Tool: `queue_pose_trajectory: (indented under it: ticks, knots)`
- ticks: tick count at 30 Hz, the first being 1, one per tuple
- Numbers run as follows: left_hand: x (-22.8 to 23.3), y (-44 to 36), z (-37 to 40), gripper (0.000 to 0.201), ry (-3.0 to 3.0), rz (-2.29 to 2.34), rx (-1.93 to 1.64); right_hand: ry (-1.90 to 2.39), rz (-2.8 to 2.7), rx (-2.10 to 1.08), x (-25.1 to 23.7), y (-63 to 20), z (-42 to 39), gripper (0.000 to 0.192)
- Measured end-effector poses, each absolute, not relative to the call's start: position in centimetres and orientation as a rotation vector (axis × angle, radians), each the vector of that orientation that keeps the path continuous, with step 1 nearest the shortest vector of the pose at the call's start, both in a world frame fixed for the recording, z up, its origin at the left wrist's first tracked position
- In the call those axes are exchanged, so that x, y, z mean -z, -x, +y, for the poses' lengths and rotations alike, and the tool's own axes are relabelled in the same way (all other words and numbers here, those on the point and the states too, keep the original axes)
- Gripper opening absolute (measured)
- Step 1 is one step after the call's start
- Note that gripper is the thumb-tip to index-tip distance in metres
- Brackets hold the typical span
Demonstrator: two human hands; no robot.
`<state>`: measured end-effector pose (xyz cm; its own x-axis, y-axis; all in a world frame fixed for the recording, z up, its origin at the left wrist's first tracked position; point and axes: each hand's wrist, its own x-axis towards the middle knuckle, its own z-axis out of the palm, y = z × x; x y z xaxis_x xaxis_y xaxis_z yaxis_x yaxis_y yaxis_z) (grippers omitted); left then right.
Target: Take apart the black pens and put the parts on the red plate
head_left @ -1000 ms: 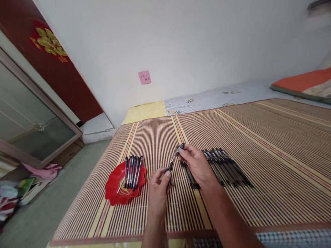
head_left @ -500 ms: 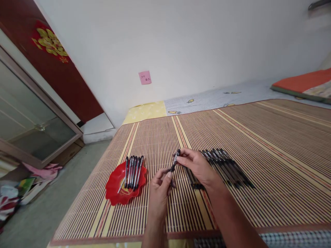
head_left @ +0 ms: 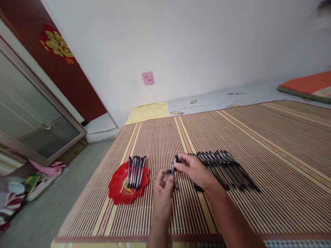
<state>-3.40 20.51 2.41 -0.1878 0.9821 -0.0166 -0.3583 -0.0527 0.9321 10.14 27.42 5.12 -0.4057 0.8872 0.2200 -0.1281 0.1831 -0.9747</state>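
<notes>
Between my two hands is a dark pen (head_left: 175, 163), tilted, with its black end pointing up and away. My left hand (head_left: 163, 187) pinches its lower part between thumb and fingers, which hide that end. The fingertips of my right hand (head_left: 192, 168) close on the upper part. To the right, a row of several black pens (head_left: 227, 168) lies side by side on the striped mat (head_left: 165, 137), some partly behind my right hand and forearm. On the left, several pens (head_left: 135, 174) with clear barrels rest across a red scalloped plate (head_left: 116, 193), beside a thin white stick (head_left: 124, 185).
Behind the mat are yellow cloth (head_left: 148, 113) and a pale patterned sheet (head_left: 207, 101) against a white wall bearing a pink note (head_left: 148, 78). An orange folded pad (head_left: 307, 84) lies at the far right. Past the bed's left edge are the floor and a glass-paned door (head_left: 38, 103).
The view has shifted slightly, so most things sit a little further right. Both hands still grip the pen, with the right hand's fingers a bit lower and nearer the left hand.
</notes>
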Motion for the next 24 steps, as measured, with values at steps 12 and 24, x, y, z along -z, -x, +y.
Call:
queue_pose_trajectory:
  ticks: [12, 24]
  knots:
    - [-2.8, 5.1, 20.8, 0.028, -1.009, 1.237, -1.489, 0.828, -1.348, -1.468, -3.9, -9.8, 28.0, 0.029]
    - [-3.0, 21.5, 23.0, 0.039, -1.255, 2.263, -1.337, 0.910, -1.324, -1.392, -3.0, -10.9, 28.8, 0.030]
